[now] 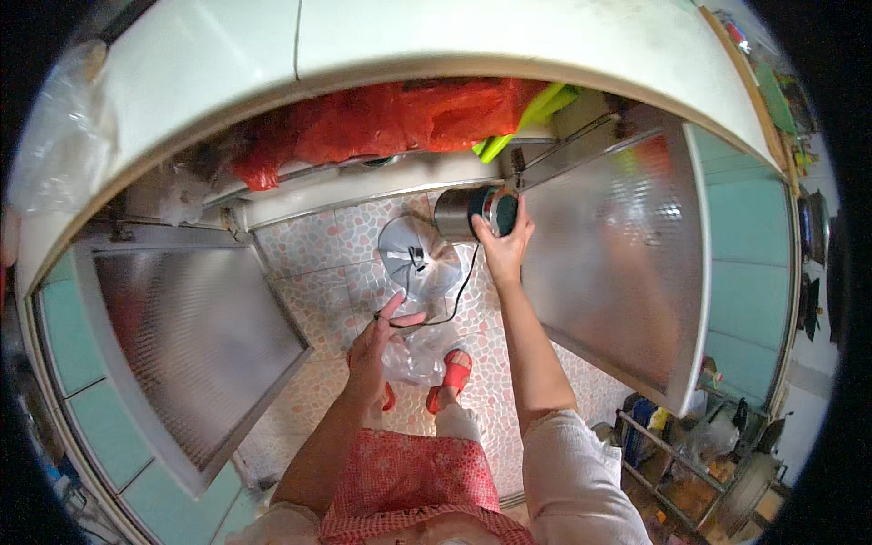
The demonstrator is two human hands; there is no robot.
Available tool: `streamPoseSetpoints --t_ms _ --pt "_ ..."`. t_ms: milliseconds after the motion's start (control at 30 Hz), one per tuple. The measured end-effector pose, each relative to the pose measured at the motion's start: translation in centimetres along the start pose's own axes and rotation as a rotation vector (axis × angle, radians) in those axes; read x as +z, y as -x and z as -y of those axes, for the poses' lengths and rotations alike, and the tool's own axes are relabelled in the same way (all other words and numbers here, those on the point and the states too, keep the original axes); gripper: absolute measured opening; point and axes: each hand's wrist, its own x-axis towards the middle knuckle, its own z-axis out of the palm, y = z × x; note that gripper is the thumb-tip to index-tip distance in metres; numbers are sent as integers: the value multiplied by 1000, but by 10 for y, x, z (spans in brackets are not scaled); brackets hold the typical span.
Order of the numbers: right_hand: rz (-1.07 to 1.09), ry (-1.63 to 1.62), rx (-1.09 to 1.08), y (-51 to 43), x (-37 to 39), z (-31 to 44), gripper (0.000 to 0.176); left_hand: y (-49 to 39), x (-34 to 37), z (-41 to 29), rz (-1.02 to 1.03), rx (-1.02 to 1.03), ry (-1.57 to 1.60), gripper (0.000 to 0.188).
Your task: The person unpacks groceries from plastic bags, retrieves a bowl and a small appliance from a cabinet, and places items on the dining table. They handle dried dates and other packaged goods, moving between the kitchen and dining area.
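Observation:
My right hand (505, 238) is closed around the dark end of a steel cylindrical appliance (458, 212), which lies sideways in the air before the open cabinet. A black cord (466, 285) loops down from near it to my left hand (385, 334). The cord passes by the fingers of that hand, which are spread; whether they pinch it I cannot tell. Below, over the tiled floor, is a round silvery object (417, 255) in clear plastic, with a black cord end at its middle. A crumpled clear plastic bag (417, 357) is near my feet.
Two cabinet doors with ribbed panels (197, 334) (606, 259) stand open on either side. Above is the edge of a white tiled counter (436, 65). Red plastic bags (402, 119) and a yellow-green item (521, 126) fill the cabinet. A metal rack (671, 449) with kitchen things stands at lower right.

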Motion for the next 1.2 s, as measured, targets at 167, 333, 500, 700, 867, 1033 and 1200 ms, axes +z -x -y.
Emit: streamPoseSetpoints --t_ms 167,333,500,700,867,1033,1200 --pt "-82 14 -104 -43 80 -47 99 -55 -2 39 -1 -197 485 59" --pt "-104 183 -152 -87 139 -67 89 -103 -17 53 51 -282 530 53" --pt "142 322 -80 -128 174 -78 100 -138 -31 58 182 -116 49 35" --pt "205 331 -196 -163 198 -76 90 -178 -46 77 295 300 -645 28" --pt "143 108 -619 -183 223 -92 72 -199 -45 79 249 255 -532 31" --pt "-126 61 -964 -210 248 -106 43 -206 -46 67 275 575 -852 37" --pt "178 32 -87 -175 167 -136 38 -218 -30 53 174 226 -541 39"
